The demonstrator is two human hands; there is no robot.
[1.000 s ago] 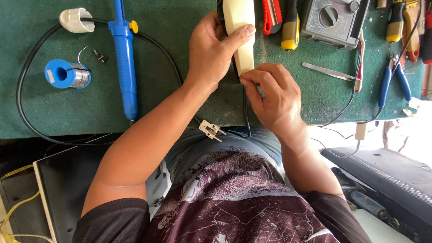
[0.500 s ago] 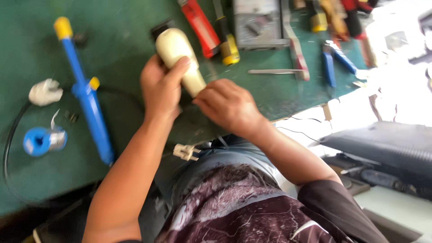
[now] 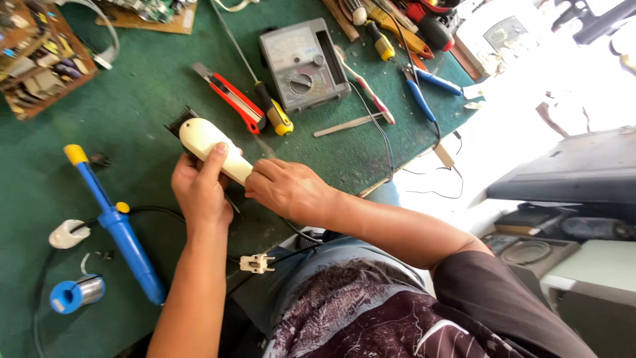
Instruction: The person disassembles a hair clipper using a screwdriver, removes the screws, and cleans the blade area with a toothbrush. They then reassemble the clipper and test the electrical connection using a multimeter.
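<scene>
left hand [image 3: 201, 192] and right hand [image 3: 289, 189] were bare: no gloves, rings or watch visible. both forearms were uncovered up to the elbow. the right upper arm carried a short dark sleeve [image 3: 490, 292], brownish-black, hem ending just above the elbow. the shirt [image 3: 371, 318] over the torso was dark maroon with a pale, scratchy marbled print across the front. below the shirt, grey-blue trousers [image 3: 311, 265], denim-like, covered the lap. the left sleeve was out of frame, so its cut could not be recorded.
</scene>
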